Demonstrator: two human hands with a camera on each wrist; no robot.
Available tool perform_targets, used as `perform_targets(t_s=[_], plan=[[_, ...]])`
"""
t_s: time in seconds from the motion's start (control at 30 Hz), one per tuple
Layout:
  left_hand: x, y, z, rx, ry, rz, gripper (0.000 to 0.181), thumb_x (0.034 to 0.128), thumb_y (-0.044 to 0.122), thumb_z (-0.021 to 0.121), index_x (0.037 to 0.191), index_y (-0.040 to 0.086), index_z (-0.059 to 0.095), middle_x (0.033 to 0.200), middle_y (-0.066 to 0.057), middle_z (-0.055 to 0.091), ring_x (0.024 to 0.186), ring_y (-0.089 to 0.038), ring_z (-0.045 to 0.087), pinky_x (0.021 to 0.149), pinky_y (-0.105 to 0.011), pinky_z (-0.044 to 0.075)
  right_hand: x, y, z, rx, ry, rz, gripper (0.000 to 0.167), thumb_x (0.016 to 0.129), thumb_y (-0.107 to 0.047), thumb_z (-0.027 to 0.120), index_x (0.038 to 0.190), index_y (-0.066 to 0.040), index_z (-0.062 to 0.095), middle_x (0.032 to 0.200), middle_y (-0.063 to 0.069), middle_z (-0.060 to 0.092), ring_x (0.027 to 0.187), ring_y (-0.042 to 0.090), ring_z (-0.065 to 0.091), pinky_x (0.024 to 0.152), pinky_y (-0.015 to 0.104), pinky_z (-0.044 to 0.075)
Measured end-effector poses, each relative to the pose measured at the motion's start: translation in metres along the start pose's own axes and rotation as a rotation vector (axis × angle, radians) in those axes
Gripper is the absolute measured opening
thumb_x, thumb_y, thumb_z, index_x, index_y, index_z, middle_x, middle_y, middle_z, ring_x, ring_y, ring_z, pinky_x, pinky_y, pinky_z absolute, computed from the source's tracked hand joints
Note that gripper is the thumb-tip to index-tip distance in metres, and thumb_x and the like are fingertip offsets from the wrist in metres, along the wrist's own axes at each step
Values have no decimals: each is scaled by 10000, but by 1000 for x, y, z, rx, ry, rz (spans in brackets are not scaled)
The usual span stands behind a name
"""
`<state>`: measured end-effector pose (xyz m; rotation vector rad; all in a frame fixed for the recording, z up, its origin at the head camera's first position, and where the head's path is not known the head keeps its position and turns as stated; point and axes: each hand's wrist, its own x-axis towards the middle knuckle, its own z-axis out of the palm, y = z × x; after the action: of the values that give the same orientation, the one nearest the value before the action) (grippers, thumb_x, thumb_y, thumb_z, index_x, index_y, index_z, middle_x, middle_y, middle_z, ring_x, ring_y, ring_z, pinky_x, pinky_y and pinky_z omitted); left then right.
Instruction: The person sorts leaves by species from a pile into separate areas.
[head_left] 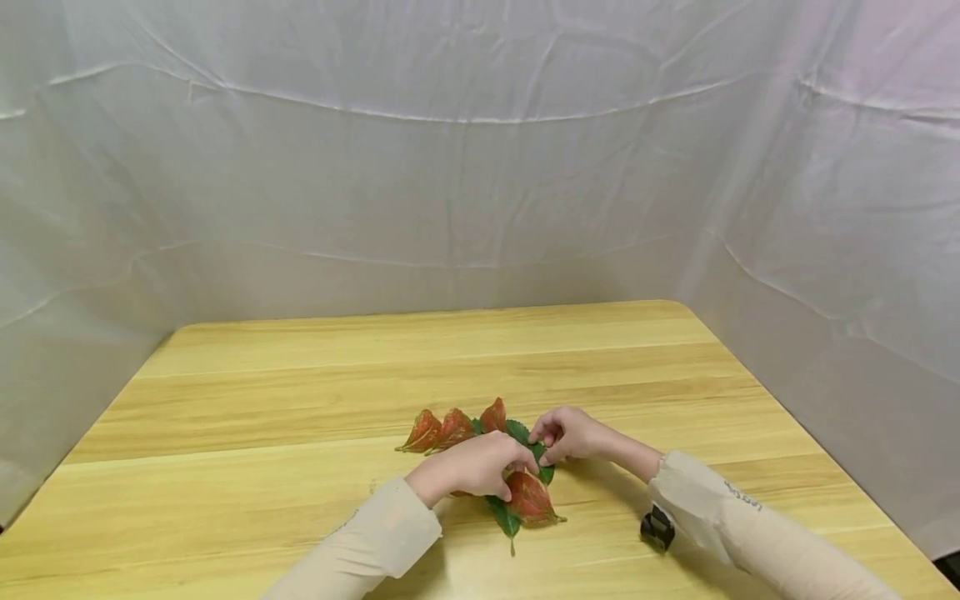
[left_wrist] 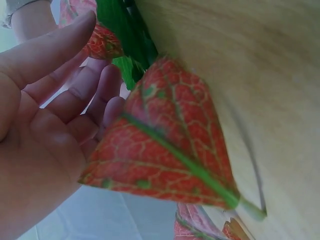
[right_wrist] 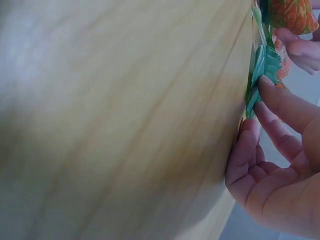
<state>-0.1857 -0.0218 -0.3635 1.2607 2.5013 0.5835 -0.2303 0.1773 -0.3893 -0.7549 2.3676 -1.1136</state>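
Red and green leaves lie in a loose cluster near the front middle of the table. My right hand (head_left: 576, 435) pinches a dark green leaf (right_wrist: 264, 62) between thumb and forefinger at the cluster's right side. Over the middle of the cluster hovers my left hand (head_left: 480, 463), its fingers loosely bent and thumb apart from them. Close by its fingers is a large red leaf (left_wrist: 170, 145) with a green midrib, partly covering the fingertips in the left wrist view. A green leaf (head_left: 504, 517) with a stem points toward the front below that hand.
Two red leaves, one outermost (head_left: 422, 432) and one beside it (head_left: 455, 428), lie left of the hands; another red leaf (head_left: 493, 415) stands out behind. The wooden table (head_left: 247, 392) is enclosed by pale cloth walls (head_left: 450, 183). A black camera (head_left: 657, 529) sits at the right wrist.
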Motion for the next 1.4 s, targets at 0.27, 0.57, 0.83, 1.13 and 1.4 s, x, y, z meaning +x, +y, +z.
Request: perform_targets(t_s=[0.27, 0.57, 0.83, 1.13, 1.4], plan=[[-1, 2, 2, 3, -5, -12, 331, 700, -23, 725, 1001, 101, 662, 863, 51, 613, 760, -23, 528, 649, -123, 421, -1, -1, 2, -11, 3, -3, 218, 684, 61, 704, 889, 56, 631, 645, -1, 497, 528, 85, 408, 452, 184, 352], [-4, 3, 0, -58, 11, 19, 297, 739, -37, 688, 1007, 87, 658, 780, 66, 582, 690, -8, 504, 608, -119, 416, -1, -2, 1, -9, 5, 1, 224, 682, 65, 704, 890, 67, 622, 653, 1, 501, 541, 78, 416, 459, 187, 355], [-5, 1, -1, -171, 38, 67, 254, 771, -13, 664, 1014, 58, 644, 779, 83, 571, 694, 4, 503, 625, -119, 427, 0, -3, 0, -17, 6, -2, 219, 682, 74, 696, 889, 62, 623, 645, -3, 495, 541, 82, 415, 461, 179, 350], [-5, -2, -6, -320, 144, 114, 189, 786, 3, 652, 965, 45, 610, 848, 32, 599, 719, -8, 514, 652, -148, 443, -1, -5, 0, -6, 14, 23, 191, 696, 69, 682, 873, 27, 621, 645, 5, 476, 502, 78, 405, 445, 189, 350], [-7, -6, -6, -438, 230, 107, 24, 830, 32, 607, 824, 46, 624, 817, -20, 616, 661, -8, 510, 602, -174, 446, 0, -3, 1, -27, 29, 19, 220, 669, 117, 654, 873, 41, 627, 641, 11, 479, 525, 90, 416, 446, 190, 348]])
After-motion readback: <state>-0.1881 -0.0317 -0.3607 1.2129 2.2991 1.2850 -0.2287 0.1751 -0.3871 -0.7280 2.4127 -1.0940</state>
